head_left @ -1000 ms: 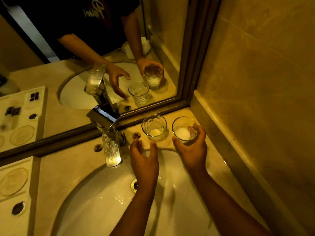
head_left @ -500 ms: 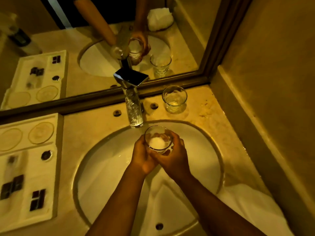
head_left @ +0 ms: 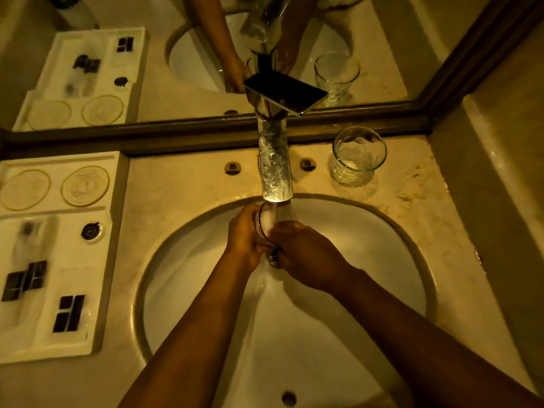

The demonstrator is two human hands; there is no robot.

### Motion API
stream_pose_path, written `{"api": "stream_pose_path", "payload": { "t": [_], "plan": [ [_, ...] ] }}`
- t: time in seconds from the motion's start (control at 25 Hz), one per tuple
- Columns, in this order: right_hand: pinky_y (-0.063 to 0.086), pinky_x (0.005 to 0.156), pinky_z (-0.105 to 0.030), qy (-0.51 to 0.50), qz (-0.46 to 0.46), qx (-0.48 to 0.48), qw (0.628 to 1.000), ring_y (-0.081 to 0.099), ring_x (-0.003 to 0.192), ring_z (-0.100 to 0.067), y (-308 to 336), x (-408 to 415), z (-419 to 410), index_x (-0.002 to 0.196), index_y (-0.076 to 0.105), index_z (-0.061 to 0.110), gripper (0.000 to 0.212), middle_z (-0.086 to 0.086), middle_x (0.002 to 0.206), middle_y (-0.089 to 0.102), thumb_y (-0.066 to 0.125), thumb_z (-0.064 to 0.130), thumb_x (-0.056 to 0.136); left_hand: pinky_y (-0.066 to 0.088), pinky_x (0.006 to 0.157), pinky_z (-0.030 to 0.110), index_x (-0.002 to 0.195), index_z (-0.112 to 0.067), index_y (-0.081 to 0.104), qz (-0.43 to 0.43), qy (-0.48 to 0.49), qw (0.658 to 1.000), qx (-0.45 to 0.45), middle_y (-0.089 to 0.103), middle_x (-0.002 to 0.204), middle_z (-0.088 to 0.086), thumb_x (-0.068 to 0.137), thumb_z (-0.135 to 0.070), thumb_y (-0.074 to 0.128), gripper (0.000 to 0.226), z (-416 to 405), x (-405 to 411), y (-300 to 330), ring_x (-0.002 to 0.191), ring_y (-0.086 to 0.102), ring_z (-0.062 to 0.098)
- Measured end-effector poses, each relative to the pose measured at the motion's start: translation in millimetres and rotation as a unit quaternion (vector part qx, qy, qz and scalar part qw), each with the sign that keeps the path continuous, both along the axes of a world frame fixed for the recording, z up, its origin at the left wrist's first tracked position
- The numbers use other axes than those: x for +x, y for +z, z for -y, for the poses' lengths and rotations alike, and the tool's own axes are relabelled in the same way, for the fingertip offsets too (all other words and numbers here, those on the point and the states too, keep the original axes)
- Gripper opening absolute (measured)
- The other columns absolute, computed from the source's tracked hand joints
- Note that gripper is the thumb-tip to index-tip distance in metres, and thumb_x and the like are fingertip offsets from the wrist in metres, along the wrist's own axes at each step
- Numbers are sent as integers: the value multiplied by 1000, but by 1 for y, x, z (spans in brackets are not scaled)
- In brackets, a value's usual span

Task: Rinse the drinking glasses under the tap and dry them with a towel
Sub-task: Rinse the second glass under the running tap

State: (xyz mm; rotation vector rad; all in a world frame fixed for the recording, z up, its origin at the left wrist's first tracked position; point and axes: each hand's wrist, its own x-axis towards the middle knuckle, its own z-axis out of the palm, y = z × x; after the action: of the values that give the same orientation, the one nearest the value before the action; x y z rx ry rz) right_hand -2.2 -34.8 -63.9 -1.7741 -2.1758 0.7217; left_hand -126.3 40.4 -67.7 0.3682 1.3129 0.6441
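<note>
rinsing is in hand: left hand (head_left: 245,240) and right hand (head_left: 306,254) both curl around the clear drinking glass (head_left: 265,223) under the glass-spouted tap (head_left: 275,166); next, turn it so water reaches all sides.

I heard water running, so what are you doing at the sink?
A person is rinsing a drinking glass under the tap. Both the left hand and the right hand are wrapped around it over the sink, with water pouring into it. A second glass stands upright on the counter to the right of the tap, waiting. No towel is in view right now.
</note>
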Motion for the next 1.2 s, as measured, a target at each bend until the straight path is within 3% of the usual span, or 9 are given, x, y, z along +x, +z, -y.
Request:
{"api": "stream_pose_path", "payload": {
  "t": [0.12, 0.28, 0.4, 0.48, 0.64, 0.72, 0.88, 1.04, 1.2],
  "plan": [
    [54, 89, -35, 61, -1, -7, 998, 58, 115, -21, -1, 14, -13, 139, 46, 32, 58, 0, 138, 54, 61, 20, 85, 59, 64, 33, 93, -17, 74, -39, -28, 996, 75, 78, 84, 9, 90, -20, 64, 11, 0, 1, 4, 74, 74, 24],
    [46, 101, -31, -20, -136, -70, 988, 57, 119, -22, 2, 1, -6, 142, 49, 24, 55, -5, 135, 59, 62, 14, 89, 57, 60, 28, 90, -16, 72, 6, -23, 993, 119, 77, 76, 5, 98, -15, 61, 13, 2, 3, 3, 69, 73, 18],
    [55, 93, -41, -158, -395, -224, 877, 66, 106, -22, 18, -21, -7, 124, 63, 18, 40, -5, 113, 70, 63, 7, 85, 52, 51, 22, 82, -17, 67, -37, 1, 992, 122, 66, 54, -6, 97, -17, 62, 16, 7, 10, 1, 51, 64, 9],
    [57, 85, -37, -200, -462, -238, 831, 69, 97, -22, 24, -24, -6, 113, 68, 16, 33, -6, 100, 72, 63, 2, 83, 51, 49, 19, 78, -17, 66, -53, -1, 991, 124, 65, 51, -9, 96, -17, 63, 18, 8, 11, 5, 49, 64, 4],
    [45, 88, -28, -21, -93, -94, 991, 61, 111, -20, 15, -5, 4, 131, 59, 23, 37, -1, 124, 66, 58, 16, 94, 57, 68, 33, 90, -14, 75, -47, -39, 997, 52, 76, 76, 5, 94, -25, 59, 19, 2, 8, 13, 74, 72, 22],
    [46, 93, -31, 60, 16, -46, 997, 58, 117, -24, 16, 8, 2, 135, 56, 22, 41, -4, 132, 62, 58, 18, 94, 54, 56, 28, 92, -14, 74, -63, -120, 991, 11, 73, 74, 7, 93, -35, 51, 31, -3, 4, 11, 63, 69, 22],
    [52, 92, -39, 82, 0, -7, 997, 62, 113, -29, 18, 21, -9, 131, 61, 18, 41, -8, 127, 65, 66, 23, 90, 23, 34, 11, 77, -8, 63, -13, -282, 958, -51, 50, 56, 12, 95, -52, 35, 55, -12, -15, 10, 28, 35, 14],
    [51, 89, -25, -61, -200, -37, 977, 68, 100, -12, 11, 9, -10, 116, 72, 21, 25, 2, 108, 74, 61, 31, 95, 21, 36, 15, 81, -6, 63, 88, -198, 976, -10, 58, 56, 10, 92, -56, 39, 57, -4, -9, 10, 31, 39, 11],
    [58, 76, -27, -274, -414, -108, 861, 73, 82, -14, 21, -12, -10, 99, 73, 19, 10, 2, 85, 75, 68, 23, 91, 52, 63, 26, 108, -12, 69, 15, -109, 990, 91, 76, 82, 5, 103, -49, 36, 50, 14, 4, 7, 75, 72, 16]
  ]
}}
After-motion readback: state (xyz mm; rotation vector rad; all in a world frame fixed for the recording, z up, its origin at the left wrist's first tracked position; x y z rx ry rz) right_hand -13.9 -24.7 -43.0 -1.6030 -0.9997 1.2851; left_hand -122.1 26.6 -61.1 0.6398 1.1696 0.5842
